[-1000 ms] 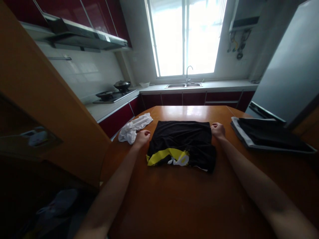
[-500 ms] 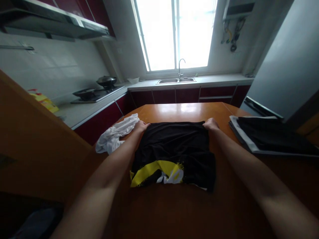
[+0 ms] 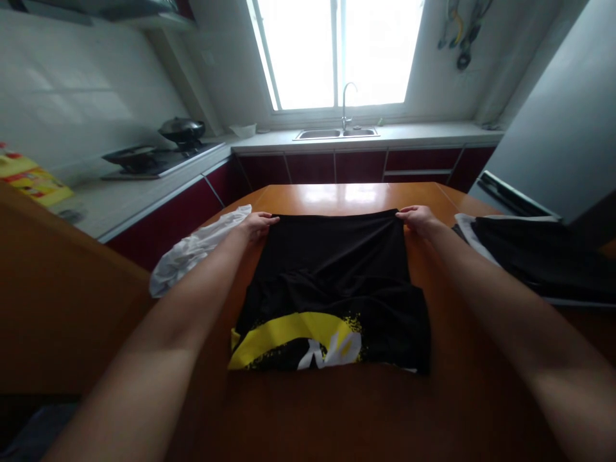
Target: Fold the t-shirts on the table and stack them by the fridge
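Garment, black with a yellow and white print [image 3: 327,282], lies near the middle of the orange-brown table [image 3: 312,417], printed part toward the wearer, plain part stretching away. Left hand [image 3: 260,224] pinches its far left corner between thumb and fingers; right hand [image 3: 418,219] pinches the far right corner likewise. Far edge runs nearly straight between the two grips; cannot tell whether it is raised off the tabletop.

Compared with a second ago: hands then beside the garment's sides, loosely curled; half a second ago already at the corners. Plain part now looks smoother and longer, its earlier wrinkles mostly gone; folds remain across the middle, where it meets the printed part.

White cloth [image 3: 190,250] lies crumpled on the left, now partly hidden by the left forearm; it showed whole a second ago. Dark and white folded stack [image 3: 539,256] sits on the right, apart from the garment. View tips lower: less of the range hood [image 3: 137,11] shows.
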A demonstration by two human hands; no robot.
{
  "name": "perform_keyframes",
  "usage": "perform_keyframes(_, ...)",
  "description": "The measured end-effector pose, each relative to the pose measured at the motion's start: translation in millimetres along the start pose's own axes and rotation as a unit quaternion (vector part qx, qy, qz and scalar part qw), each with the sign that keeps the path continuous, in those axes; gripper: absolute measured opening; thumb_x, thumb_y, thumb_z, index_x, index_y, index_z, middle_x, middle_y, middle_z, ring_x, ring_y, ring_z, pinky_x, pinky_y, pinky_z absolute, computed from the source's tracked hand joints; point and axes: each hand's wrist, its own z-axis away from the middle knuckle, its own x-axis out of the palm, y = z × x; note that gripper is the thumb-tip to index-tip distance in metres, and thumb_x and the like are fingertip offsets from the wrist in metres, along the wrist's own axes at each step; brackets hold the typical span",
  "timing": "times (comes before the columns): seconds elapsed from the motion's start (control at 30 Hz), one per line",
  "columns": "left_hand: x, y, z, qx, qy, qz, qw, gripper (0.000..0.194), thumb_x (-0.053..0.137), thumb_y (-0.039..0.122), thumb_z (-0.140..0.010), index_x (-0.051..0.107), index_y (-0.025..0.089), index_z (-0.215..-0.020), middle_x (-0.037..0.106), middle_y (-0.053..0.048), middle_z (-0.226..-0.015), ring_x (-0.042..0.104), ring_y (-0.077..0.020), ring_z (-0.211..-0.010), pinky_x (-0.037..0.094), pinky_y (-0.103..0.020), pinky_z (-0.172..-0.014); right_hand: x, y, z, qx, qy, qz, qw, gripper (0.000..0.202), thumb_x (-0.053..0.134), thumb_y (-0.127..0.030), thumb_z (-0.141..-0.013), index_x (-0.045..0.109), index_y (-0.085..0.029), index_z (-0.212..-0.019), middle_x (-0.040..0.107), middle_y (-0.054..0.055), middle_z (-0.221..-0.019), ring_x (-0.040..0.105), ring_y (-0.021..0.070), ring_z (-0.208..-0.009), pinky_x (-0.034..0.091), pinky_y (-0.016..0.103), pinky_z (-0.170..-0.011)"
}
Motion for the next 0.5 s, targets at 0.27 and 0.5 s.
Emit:
perform_keyframes(0.27,10.1,-5.2,-22.5,0.02,0.027,0.106,0.994,0.027,0.085,0.018,-0.076,0.066,0.014,-0.095,0.066,0.0,-0.076,0.059,-0.0081,-0.059,0.052,-0.021,-0.061,8.2,-13.6,-30.8,0.029,-0.032,-0.07,0.997,0.028,0.084,-0.009,-0.077,0.062,-0.014,-0.093,0.058,-0.004,-0.064,0.047,0.0065,-0.047,0.037,0.017,-0.041)
perform_keyframes(0.5,34.0,-18.7,-54.5,0.089,0.13,0.063,0.985,0.021,0.077,0.018,-0.079,0.07,0.015,-0.099,0.068,-0.001,-0.083,0.062,-0.0119,-0.071,0.05,-0.022,-0.073,21.9,-10.9,-66.0,-0.002,0.003,0.012,1.0,0.034,0.084,-0.008,-0.072,0.06,-0.016,-0.094,0.061,-0.002,-0.072,0.054,0.0109,-0.059,0.046,0.022,-0.054)
